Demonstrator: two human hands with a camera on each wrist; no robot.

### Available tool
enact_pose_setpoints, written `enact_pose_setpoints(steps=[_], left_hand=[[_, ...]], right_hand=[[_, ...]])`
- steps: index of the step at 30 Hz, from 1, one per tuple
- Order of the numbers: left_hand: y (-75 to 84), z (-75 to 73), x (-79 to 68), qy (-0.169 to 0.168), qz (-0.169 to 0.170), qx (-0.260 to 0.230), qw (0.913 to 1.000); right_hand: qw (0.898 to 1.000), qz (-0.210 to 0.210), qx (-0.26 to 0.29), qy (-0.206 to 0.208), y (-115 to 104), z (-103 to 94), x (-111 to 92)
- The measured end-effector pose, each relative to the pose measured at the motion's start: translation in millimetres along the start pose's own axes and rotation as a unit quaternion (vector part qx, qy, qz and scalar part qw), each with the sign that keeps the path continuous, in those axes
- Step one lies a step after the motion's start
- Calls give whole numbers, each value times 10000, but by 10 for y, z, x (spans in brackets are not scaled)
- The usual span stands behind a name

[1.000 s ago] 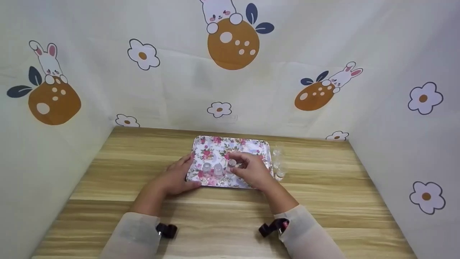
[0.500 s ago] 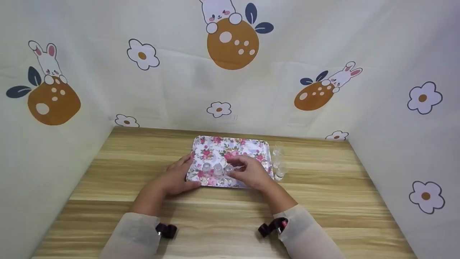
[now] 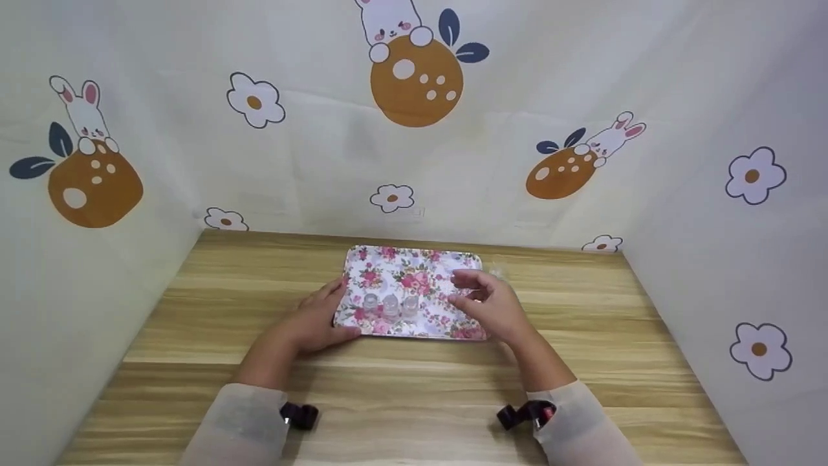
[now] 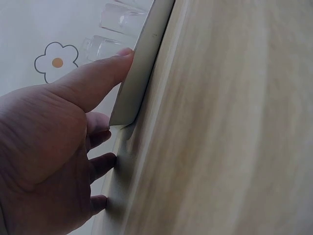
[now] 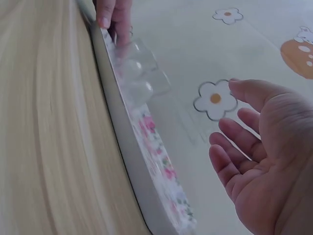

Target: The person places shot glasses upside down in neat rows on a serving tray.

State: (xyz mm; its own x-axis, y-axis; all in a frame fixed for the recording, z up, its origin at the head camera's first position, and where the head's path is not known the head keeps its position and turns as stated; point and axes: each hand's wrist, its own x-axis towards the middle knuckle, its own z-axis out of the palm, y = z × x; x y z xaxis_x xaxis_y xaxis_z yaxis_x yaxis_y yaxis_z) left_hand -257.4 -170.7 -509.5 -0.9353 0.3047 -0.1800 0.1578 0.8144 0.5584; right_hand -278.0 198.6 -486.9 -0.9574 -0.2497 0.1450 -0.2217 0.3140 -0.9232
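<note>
A floral tray (image 3: 446,317) lies on the wooden table. On its near left part stand three small clear glass bottles (image 3: 410,307) in a row; the right wrist view shows these bottles (image 5: 142,91) blurred. My left hand (image 3: 317,320) rests at the tray's near left corner. In the left wrist view its straight thumb (image 4: 105,73) touches the near rim, and the other fingers reach along the left side. Over the tray's right edge is my right hand (image 3: 495,305), with thumb and fingers apart and nothing between them.
Beyond my right hand, just right of the tray, clear glass (image 3: 497,270) shows faintly; the hand hides more of that spot. A patterned cloth wall (image 3: 310,162) closes off the back and sides of the table (image 3: 401,401).
My right hand has set the third bottle down beside the other two, let go and moved right to the tray's edge. The left hand stays in place.
</note>
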Motion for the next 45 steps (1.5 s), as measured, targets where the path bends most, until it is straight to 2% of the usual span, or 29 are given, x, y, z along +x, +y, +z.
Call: enact_pose_setpoints(steps=[8, 12, 17, 25, 32, 45], left_hand=[[-12, 14, 5, 4, -33, 18, 10000], [-16, 20, 12, -17, -51, 30, 10000], [-7, 16, 14, -47, -57, 16, 10000], [2, 18, 1, -64, -71, -55, 9999], [5, 7, 7, -42, -53, -47, 10000], [20, 0, -1, -35, -20, -54, 10000]], right_hand=[[9939, 267, -291, 1034, 140, -408, -104], [9903, 352, -509, 1242, 220, -552, -157], [9894, 632, -573, 1179, 307, -653, -214], [9874, 1222, -813, 587, 485, -674, -197], [9819, 1399, -1219, 384, 570, -645, -213], [9744, 1393, -1593, 761, 639, -608, -216]])
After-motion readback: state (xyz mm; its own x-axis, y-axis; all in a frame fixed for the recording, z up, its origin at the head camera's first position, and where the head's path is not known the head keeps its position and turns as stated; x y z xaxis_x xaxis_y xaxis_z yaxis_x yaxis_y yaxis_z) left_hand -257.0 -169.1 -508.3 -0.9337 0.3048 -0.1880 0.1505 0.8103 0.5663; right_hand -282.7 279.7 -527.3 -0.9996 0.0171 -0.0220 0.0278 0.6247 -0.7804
